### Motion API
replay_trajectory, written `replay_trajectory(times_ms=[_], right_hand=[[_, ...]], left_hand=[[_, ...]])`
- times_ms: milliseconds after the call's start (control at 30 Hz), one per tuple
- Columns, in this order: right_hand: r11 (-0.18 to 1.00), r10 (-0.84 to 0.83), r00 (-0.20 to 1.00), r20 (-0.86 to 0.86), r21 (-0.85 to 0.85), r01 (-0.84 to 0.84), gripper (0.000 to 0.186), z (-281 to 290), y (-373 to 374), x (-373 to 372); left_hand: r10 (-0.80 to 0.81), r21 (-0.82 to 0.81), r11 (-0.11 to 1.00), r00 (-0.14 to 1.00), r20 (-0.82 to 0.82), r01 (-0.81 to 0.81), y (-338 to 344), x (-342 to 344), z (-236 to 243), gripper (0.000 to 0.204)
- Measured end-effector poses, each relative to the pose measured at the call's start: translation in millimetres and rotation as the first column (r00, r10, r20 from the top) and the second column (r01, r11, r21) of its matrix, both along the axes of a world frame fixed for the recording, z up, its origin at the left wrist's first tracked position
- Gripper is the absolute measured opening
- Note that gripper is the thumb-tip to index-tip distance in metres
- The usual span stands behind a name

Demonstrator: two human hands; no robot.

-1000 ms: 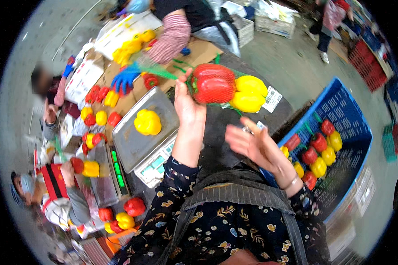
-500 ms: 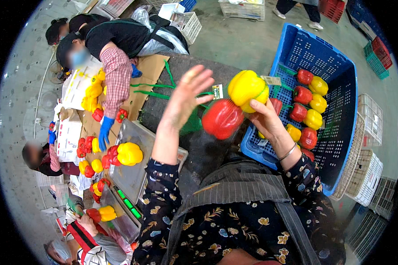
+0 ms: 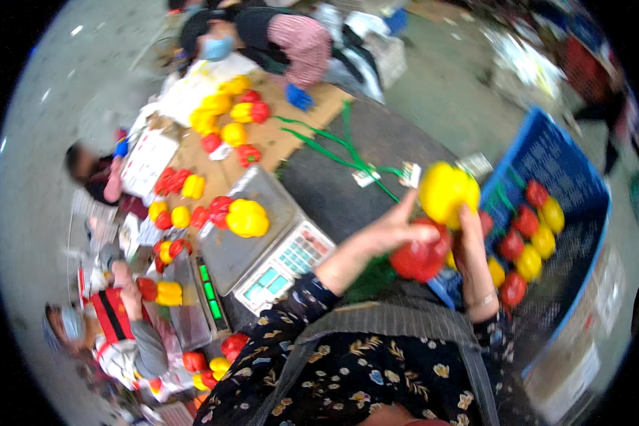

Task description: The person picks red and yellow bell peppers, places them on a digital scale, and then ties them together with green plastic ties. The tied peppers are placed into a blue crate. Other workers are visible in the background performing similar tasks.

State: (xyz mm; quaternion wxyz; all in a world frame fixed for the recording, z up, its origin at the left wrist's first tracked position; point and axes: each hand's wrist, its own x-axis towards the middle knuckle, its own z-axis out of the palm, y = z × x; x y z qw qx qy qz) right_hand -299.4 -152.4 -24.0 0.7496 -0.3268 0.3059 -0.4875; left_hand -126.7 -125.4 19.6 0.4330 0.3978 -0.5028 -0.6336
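Both my hands hold a netted pair of bell peppers, a yellow one (image 3: 449,190) above a red one (image 3: 419,259). My left hand (image 3: 397,228) grips at the red pepper from the left; my right hand (image 3: 473,252) wraps round the right side, fingers up beside the yellow one. Behind them, green net strips (image 3: 344,145) with tags lie on the dark tabletop (image 3: 362,117). To the left is a scale (image 3: 277,266), with yellow (image 3: 247,219) and red (image 3: 219,209) peppers on its pan (image 3: 227,252). The picture is somewhat blurred.
A blue crate (image 3: 568,156) at right holds several bagged peppers. Across the table, a worker (image 3: 302,46) in blue gloves leans near peppers on cardboard (image 3: 277,92). More workers (image 3: 128,334) stand along the left, and boxes (image 3: 145,167) lie there.
My left hand, spread in the air half a second ago, has closed on the netted pair. The pair has moved rightward. The scale pan holds more peppers than one second ago.
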Motion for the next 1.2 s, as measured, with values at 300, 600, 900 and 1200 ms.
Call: replay_trajectory(times_ms=[300, 600, 900, 1200], right_hand=[[0.971, -0.044, 0.991, -0.123, -0.238, 0.013, 0.086, 14, 25, 18], [0.885, 0.100, 0.907, -0.408, -0.380, -0.269, 0.118, 43, 42, 25], [0.908, 0.208, 0.950, -0.231, -0.316, -0.276, 0.115, 25, 39, 34], [0.888, 0.185, 0.873, -0.451, -0.303, -0.345, 0.098, 24, 33, 22]], left_hand=[[0.267, -0.158, 0.942, 0.948, -0.173, -0.295, 13, -6, -6, 0.099], [0.402, -0.223, 0.878, 0.905, -0.138, -0.424, 26, 4, 4, 0.101], [0.536, 0.132, 0.834, 0.729, -0.427, -0.536, 30, 9, -12, 0.055], [0.383, 0.170, 0.922, 0.750, -0.539, -0.349, 26, 21, -22, 0.063]])
